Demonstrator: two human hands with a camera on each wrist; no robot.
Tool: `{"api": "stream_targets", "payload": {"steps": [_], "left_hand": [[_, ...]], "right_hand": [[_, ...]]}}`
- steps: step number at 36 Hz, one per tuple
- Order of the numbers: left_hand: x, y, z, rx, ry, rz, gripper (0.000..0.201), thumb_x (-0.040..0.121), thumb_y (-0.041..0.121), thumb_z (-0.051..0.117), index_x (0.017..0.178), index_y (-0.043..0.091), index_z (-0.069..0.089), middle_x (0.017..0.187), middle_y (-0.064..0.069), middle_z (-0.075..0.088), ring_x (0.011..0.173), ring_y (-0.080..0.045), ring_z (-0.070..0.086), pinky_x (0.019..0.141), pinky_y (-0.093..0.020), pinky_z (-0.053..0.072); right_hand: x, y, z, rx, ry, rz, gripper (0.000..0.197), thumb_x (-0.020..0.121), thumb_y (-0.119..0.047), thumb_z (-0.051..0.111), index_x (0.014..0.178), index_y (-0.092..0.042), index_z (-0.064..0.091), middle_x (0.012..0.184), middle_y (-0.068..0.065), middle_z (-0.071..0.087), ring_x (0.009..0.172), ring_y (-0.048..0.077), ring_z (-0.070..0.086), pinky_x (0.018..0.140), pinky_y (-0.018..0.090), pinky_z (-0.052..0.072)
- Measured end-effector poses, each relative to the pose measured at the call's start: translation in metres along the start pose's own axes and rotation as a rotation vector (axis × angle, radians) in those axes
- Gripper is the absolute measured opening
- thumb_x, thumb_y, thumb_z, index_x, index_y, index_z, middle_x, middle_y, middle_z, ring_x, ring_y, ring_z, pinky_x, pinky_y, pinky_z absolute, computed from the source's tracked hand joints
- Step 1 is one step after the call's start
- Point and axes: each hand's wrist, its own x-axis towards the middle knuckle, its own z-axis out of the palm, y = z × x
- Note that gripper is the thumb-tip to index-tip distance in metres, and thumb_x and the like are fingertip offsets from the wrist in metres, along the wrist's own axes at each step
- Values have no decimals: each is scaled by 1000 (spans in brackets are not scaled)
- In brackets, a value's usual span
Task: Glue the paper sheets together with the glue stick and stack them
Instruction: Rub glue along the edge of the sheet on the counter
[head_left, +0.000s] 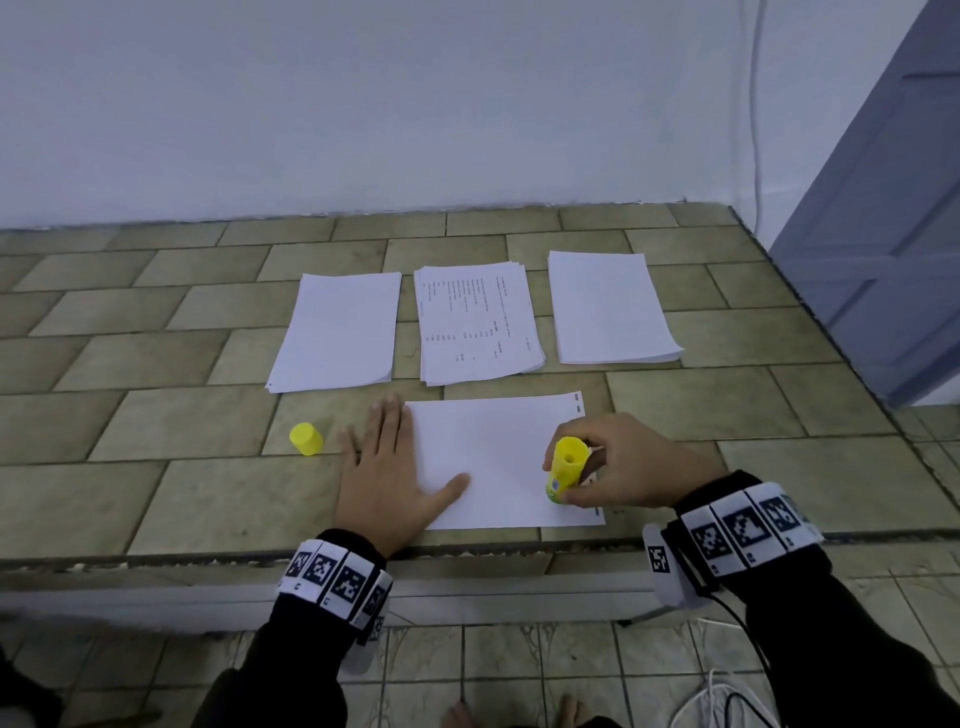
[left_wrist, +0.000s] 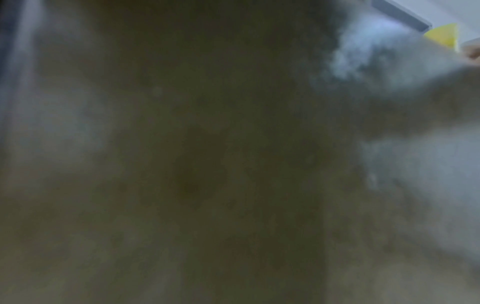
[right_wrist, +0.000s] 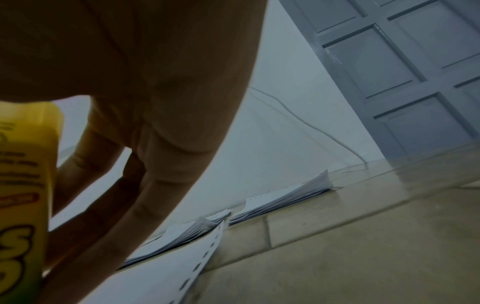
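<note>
the main risk is the sheet skating or creasing under the glue stick; only the left hand pins it, flat and with straight fingers over its left edge, thumb lying on the paper, so a firm stroke at the far right end could probably buckle the free side; the right hand wraps the yellow tube, which stands tip-down on the sheet near its right, near corner, and a stroke running off that edge would likely smear glue on the tiled bench; the cap sits off to the left, apart from the tube, so the tip may dry if left open long.

the sheet is white and lies lengthwise close to the near edge of the bench, with dark perforation marks along its right side; behind it lie three piles: a blank pile at left, a printed pile in the middle, another blank pile at right; the left wrist view is too dark and blurred to add anything.
</note>
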Motion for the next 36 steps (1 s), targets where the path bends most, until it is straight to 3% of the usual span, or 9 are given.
{"api": "stream_targets", "payload": {"steps": [9,13,16,19,22,25,27,31,36], "left_hand": [[0,-1,2,8,10,5,127,62,93,5,156,7,1,166,-7,-7,152,-21,-8,121,-54,0],[1,0,1,10,7,1,127,62,93,5,156,7,0,166,-6,-7,152,-21,-9,121,-53,-1],[1,-1,3,4,16,1,127,62,93,6,156,8,1,166,-6,-7,152,-21,-8,122,-52,-1],[1,-1,3,-18,32,4,127,63,93,9,156,7,4,166,-7,-4,152,-21,-7,121,-53,0],[0,-1,3,-26,37,4,128,63,94,10,157,7,4,166,-7,-4,152,-21,-7,122,-53,0],[0,-2,4,-29,39,2,128,62,94,9,157,7,5,166,-6,-4,152,-21,-7,122,-52,-1],[1,-2,5,-43,49,2,128,62,94,11,157,7,6,166,-6,-3,152,-21,-6,121,-53,-2],[2,-2,8,-51,51,2,128,63,94,13,157,7,7,166,-6,-4,152,-21,-7,121,-54,-2],[1,-1,3,-14,21,-8,130,60,94,5,157,8,1,165,-6,-8,152,-20,-11,121,-52,-3]], "right_hand": [[24,3,-25,-70,91,34,13,71,-7,81,80,-7,71,88,-7,72,78,7,67,75,25,56],[42,11,-37,-156,141,49,13,70,-12,80,74,-17,68,83,-1,73,80,16,69,77,41,56],[51,14,-42,-177,183,37,14,70,-8,78,73,-15,67,80,-1,73,79,17,68,77,44,55],[55,14,-44,-149,195,54,17,70,-5,77,80,-12,65,82,-1,72,80,16,68,79,39,56],[54,13,-43,-134,219,109,40,73,-7,78,103,-19,56,84,-1,68,75,11,66,71,19,54],[48,9,-40,-136,239,65,42,73,-4,75,105,-20,53,81,-6,68,71,-1,62,65,10,47],[43,10,-41,-276,263,60,36,74,-9,75,100,-21,54,83,-10,64,75,-1,58,64,11,40],[32,13,-48,-715,320,106,24,74,-30,71,92,-32,56,89,-13,63,87,14,56,79,31,30],[23,22,-47,-1024,171,306,28,79,-43,64,104,-31,63,98,-10,66,96,15,57,87,33,32]]}}
